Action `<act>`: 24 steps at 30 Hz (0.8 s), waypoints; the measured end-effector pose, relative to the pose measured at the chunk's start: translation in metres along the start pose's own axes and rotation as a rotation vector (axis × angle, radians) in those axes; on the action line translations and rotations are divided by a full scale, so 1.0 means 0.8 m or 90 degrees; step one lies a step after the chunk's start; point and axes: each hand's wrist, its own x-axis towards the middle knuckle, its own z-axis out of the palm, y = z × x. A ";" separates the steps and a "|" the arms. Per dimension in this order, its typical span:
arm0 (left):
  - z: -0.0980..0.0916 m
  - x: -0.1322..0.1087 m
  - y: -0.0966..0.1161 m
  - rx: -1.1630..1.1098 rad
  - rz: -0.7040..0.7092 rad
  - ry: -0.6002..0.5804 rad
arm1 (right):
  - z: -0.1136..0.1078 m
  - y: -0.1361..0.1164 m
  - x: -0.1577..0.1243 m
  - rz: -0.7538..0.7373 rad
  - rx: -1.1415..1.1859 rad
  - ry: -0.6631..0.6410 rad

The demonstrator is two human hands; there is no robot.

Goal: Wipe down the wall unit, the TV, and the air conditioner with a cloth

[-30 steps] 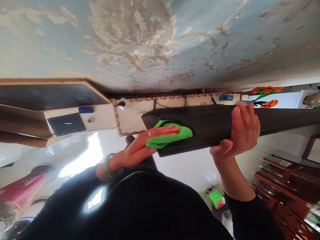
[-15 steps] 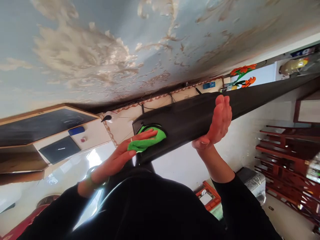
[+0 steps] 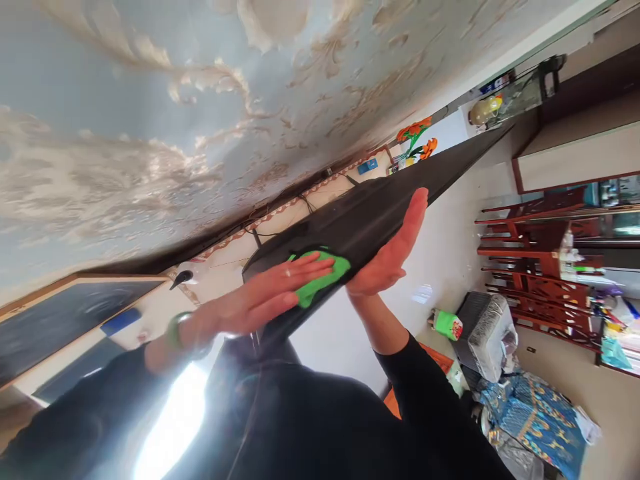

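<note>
A long flat black screen [image 3: 380,200] runs slantwise across the middle of the view, seen from behind and edge-on. My left hand [image 3: 270,293] lies flat, fingers stretched out, pressing a bright green cloth [image 3: 323,277] against the screen's back near its lower end. My right hand [image 3: 395,247] rests open against the screen's edge just right of the cloth, palm on the panel, fingers straight. A green bangle circles my left wrist. My black sleeves fill the bottom of the view.
A blue-grey wall with pale floral pattern [image 3: 150,133] fills the upper left. Dark red wooden shelves [image 3: 540,253] stand at right. A wrapped grey bundle [image 3: 490,330], a green packet [image 3: 447,325] and a blue patterned cloth [image 3: 535,413] lie on the floor. Orange flowers [image 3: 417,137] sit beyond the screen.
The view has rolled further, tilting the screen steeper. My left hand with the cloth slid along the panel towards my right hand, which flattened and now sits close beside the cloth.
</note>
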 end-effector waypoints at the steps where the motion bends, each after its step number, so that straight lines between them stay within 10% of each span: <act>1: -0.004 0.017 -0.007 0.009 0.016 -0.017 | 0.001 -0.001 0.001 -0.017 0.012 0.001; 5: -0.011 0.042 -0.011 0.044 0.015 -0.049 | 0.007 0.002 0.006 -0.065 0.080 0.026; 14: -0.010 -0.079 0.072 0.081 -0.131 -0.024 | 0.013 -0.004 0.007 0.034 0.075 0.047; 24: -0.012 0.076 0.000 0.121 -0.028 -0.088 | 0.009 -0.016 0.010 0.028 0.076 0.056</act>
